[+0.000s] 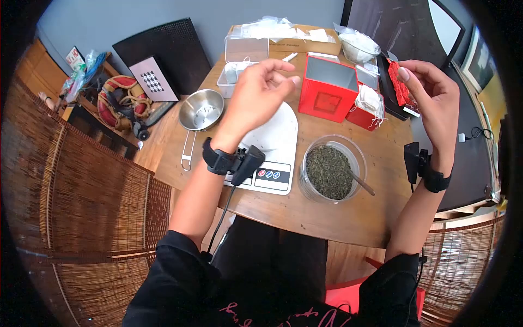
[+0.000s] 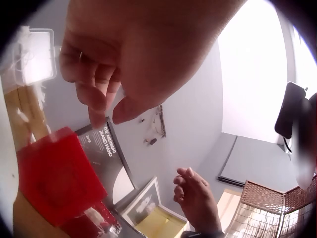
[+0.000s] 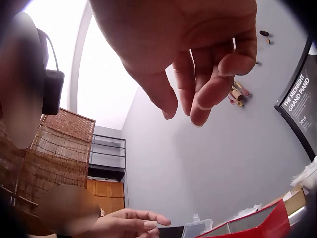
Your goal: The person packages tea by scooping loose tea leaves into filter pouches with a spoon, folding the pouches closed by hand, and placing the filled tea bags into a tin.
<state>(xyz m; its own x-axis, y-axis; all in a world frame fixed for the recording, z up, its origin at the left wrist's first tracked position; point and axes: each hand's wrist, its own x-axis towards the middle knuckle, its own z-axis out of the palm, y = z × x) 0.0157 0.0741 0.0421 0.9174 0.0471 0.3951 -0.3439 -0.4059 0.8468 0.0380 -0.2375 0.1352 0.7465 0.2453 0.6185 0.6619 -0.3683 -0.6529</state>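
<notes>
My left hand (image 1: 258,96) is raised above the white kitchen scale (image 1: 272,163), its fingers loosely bent with nothing between them. On the other side, my right hand (image 1: 436,103) is up past the table's right edge, thumb and fingers apart and holding nothing. Both wrist views show the fingers relaxed and bare. A clear tub (image 1: 305,188) of dried green leaves (image 1: 328,171) stands between the arms, with a spoon (image 1: 362,182) leaning in it. Behind the tub is an open red box (image 1: 327,101). A steel pan (image 1: 201,111) with a wire handle sits left of the scale.
A smaller red box (image 1: 365,117) holds white pouches with strings. A lidded clear plastic box (image 1: 247,50) and a bowl (image 1: 359,48) of white packets stand at the back. Red foil (image 1: 400,84) lies at right. Woven screens (image 1: 92,180) flank the seat.
</notes>
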